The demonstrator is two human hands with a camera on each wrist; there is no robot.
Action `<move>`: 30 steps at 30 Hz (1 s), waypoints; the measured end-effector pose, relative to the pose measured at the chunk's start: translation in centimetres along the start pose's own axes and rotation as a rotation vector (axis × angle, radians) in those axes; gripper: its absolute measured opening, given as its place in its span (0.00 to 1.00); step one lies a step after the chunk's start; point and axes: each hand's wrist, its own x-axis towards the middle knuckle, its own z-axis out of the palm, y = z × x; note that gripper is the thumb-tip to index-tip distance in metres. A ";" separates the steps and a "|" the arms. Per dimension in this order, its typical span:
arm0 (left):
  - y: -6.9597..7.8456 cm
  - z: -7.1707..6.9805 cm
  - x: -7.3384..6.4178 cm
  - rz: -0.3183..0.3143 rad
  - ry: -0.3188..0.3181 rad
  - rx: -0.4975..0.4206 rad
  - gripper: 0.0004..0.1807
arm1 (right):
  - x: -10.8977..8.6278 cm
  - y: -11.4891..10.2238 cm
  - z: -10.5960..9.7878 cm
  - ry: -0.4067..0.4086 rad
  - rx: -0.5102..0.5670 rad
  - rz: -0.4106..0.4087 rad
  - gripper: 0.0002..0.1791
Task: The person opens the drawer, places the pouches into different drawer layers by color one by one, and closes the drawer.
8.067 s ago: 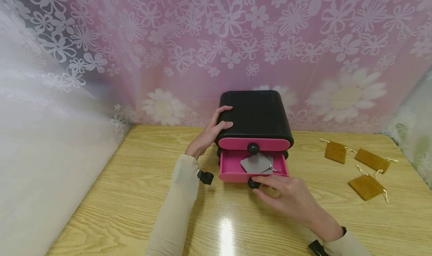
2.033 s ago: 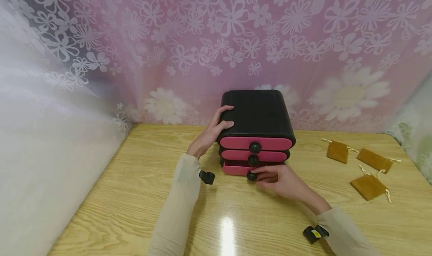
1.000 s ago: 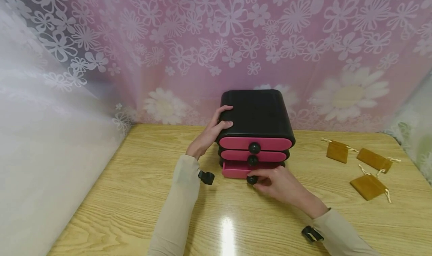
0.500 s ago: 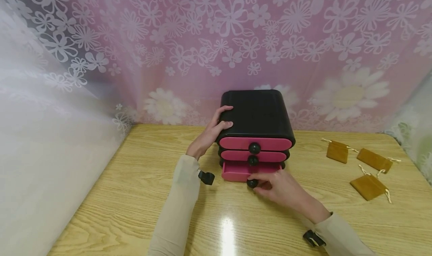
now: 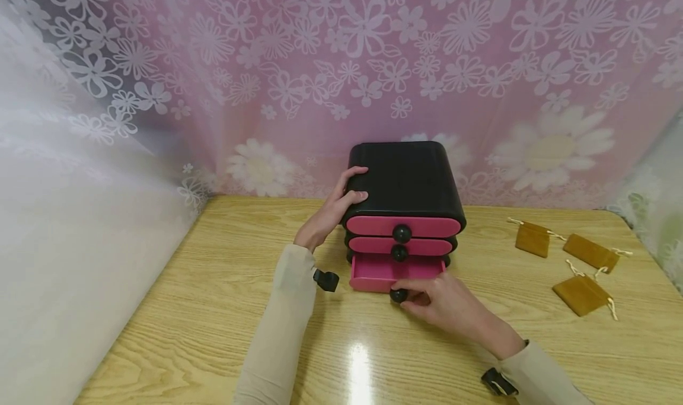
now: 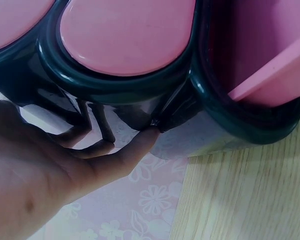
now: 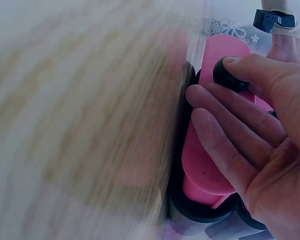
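A small black cabinet (image 5: pixel 402 177) with three pink drawers stands near the back of the table. My left hand (image 5: pixel 332 209) rests against its upper left, fingers fairly straight; in the left wrist view fingertips touch the glossy side. With thumb and index finger, my right hand (image 5: pixel 445 301) pinches the black round knob (image 5: pixel 398 296) of the bottom drawer (image 5: pixel 368 283). That drawer is pulled out, its pink floor showing. Above it, the middle drawer (image 5: pixel 368 245) and top drawer (image 5: pixel 373 226) are pushed in. In the right wrist view the other fingers extend beside the drawer front.
Several tan drawstring pouches lie on the right of the wooden table (image 5: pixel 213 334): one pouch (image 5: pixel 532 239) nearest the cabinet, another (image 5: pixel 589 252) beyond it, a third (image 5: pixel 581 294) in front. A pink floral curtain (image 5: pixel 299 67) hangs close behind the cabinet.
Earlier the middle drawer stood out with a grey pouch inside; now it is pushed in. The right hand has drawn the bottom drawer steadily towards me. The left hand has stayed put.
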 end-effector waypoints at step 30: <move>-0.1 0.0 -0.1 -0.010 0.003 -0.009 0.28 | -1.8 -1.4 -0.2 -0.017 -0.018 0.010 0.16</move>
